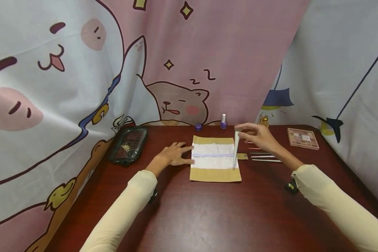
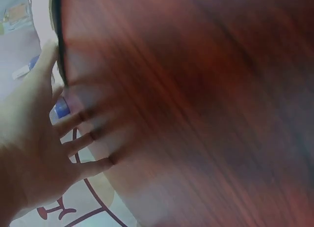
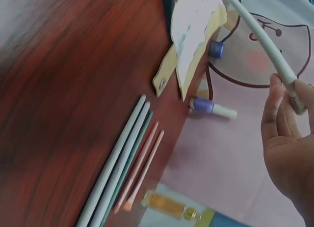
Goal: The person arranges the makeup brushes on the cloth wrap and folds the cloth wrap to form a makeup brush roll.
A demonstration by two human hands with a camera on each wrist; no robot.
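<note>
A beige brush roll (image 1: 213,162) with a white inside and a lavender strip lies unfolded on the table. Its snap tab (image 3: 165,72) sticks out to the right. My left hand (image 1: 174,154) has its fingers spread, with thumb and forefinger touching the roll's left edge. Over the right side of the roll, my right hand (image 1: 255,135) pinches a white-handled makeup brush (image 3: 265,40) near its bristle end. The brush slants down, its thin handle end overlapping the white panel near the strip. Several slim brushes (image 3: 117,160), white, green and pink, lie side by side to the right.
A black clear-topped pouch (image 1: 128,145) lies at left, an eyeshadow palette (image 1: 302,138) at right. Along the back edge stand a small purple jar (image 1: 198,127), a purple nail polish bottle (image 1: 223,121) and a yellow bottle (image 1: 264,121). A printed curtain (image 1: 233,52) hangs behind.
</note>
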